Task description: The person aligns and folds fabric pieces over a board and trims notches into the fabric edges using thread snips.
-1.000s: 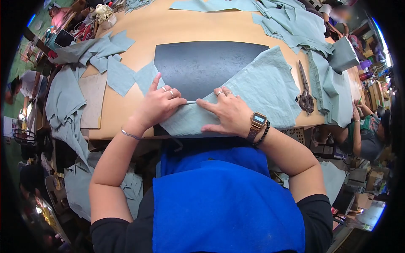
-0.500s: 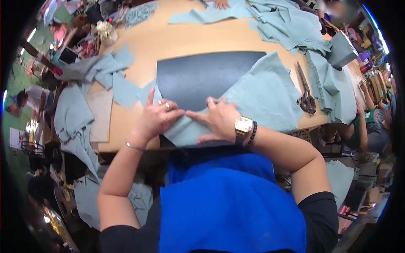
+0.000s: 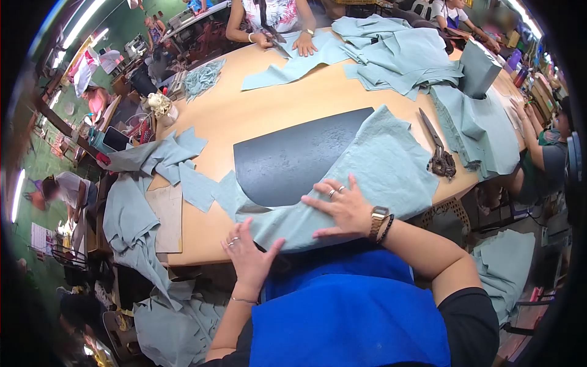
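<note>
A pale blue-green cloth point(image 3: 385, 162) lies across the right side and near edge of a dark grey sheet point(image 3: 299, 156) on the table. My right hand point(image 3: 345, 209) rests flat on the cloth with its fingers spread. At the cloth's near left corner is my left hand point(image 3: 251, 255), its thumb and fingers apart; whether it touches the cloth edge, I cannot tell. Large scissors point(image 3: 437, 144), their handles wrapped in dark material, lie to the right of the cloth.
Cloth scraps point(image 3: 199, 186) and a flat board point(image 3: 165, 217) are at the left. Piled cloth point(image 3: 406, 55) covers the far right, beside a grey-green box-like block point(image 3: 478, 68). Across the table point(image 3: 214, 116), a co-worker's hands point(image 3: 304, 44) handle cloth and scissors.
My view has tilted up, showing the co-worker opposite. My left hand has moved away from my right and opened. My right hand now lies farther right on the cloth, fingers wider.
</note>
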Demonstrator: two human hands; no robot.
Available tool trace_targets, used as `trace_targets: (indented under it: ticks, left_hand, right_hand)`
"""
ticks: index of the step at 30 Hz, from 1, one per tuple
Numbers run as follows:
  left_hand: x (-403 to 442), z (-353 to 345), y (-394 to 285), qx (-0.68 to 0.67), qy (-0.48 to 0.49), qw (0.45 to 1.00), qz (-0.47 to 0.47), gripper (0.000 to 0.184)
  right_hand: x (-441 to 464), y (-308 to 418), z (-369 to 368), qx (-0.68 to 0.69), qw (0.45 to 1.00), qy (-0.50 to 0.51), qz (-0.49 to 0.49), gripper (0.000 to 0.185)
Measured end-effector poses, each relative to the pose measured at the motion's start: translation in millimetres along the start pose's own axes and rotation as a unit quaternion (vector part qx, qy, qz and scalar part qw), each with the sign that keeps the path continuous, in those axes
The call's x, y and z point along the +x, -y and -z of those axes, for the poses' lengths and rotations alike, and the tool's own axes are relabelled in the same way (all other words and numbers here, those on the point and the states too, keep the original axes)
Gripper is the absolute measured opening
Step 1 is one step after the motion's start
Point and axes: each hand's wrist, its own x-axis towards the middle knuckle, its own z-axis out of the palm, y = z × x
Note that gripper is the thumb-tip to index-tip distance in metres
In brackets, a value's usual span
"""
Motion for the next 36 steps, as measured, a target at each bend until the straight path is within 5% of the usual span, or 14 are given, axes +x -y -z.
trace_targets:
  ticks: [4, 5, 9, 11, 13, 14, 16, 18, 22, 26, 30, 33, 36]
  left_hand:
    - [6, 14, 9, 0.002, -0.015, 0.997, 0.071, 0.090]
    - [7, 16, 11, 0.016, -0.034, 0.997, 0.070, 0.079]
    - [18, 32, 27, -0.035, 0.135, 0.974, 0.179, 0.053]
    - [16, 15, 65, -0.260, 0.035, 0.949, 0.173, 0.048]
    - [5, 26, 92, -0.438, -0.091, 0.868, 0.214, 0.043]
    - [8, 44, 102, -0.502, -0.166, 0.810, 0.253, 0.041]
    - [-5, 109, 146, -0.545, -0.137, 0.754, 0.340, 0.040]
    - [-35, 191, 185, -0.617, -0.145, 0.699, 0.332, 0.042]
    - [-138, 345, 287, -0.600, -0.227, 0.666, 0.381, 0.038]
    - [-302, 505, 403, -0.401, -0.434, 0.691, 0.416, 0.035]
    - [-345, 614, 377, -0.134, -0.708, 0.574, 0.388, 0.035]
    - [-283, 589, 316, 0.088, -0.681, 0.581, 0.438, 0.041]
    - [-239, 533, 335, 0.335, -0.526, 0.659, 0.421, 0.047]
  right_hand:
    - [-3, -45, 16, -0.066, 0.986, -0.015, -0.155, 0.087]
    - [-2, -61, 16, -0.096, 0.975, -0.036, -0.195, 0.089]
    - [-4, -66, 10, -0.092, 0.965, -0.123, -0.213, 0.088]
    - [-4, -49, 13, -0.070, 0.977, -0.117, -0.163, 0.085]
    - [0, -31, 19, -0.044, 0.985, -0.104, -0.128, 0.076]
    - [2, -26, 24, -0.023, 0.987, -0.096, -0.128, 0.073]
    - [7, -28, 23, 0.008, 0.988, -0.089, -0.122, 0.064]
    - [12, -30, 27, 0.005, 0.987, -0.044, -0.153, 0.055]
    - [7, -51, 6, -0.001, 0.990, -0.050, -0.129, 0.050]
    - [7, -55, 4, -0.001, 0.991, -0.043, -0.126, 0.048]
    - [7, -55, 2, -0.013, 0.990, -0.048, -0.133, 0.047]
    - [6, -59, -1, -0.019, 0.990, -0.055, -0.130, 0.047]
    - [7, -57, -3, -0.030, 0.989, -0.059, -0.133, 0.047]
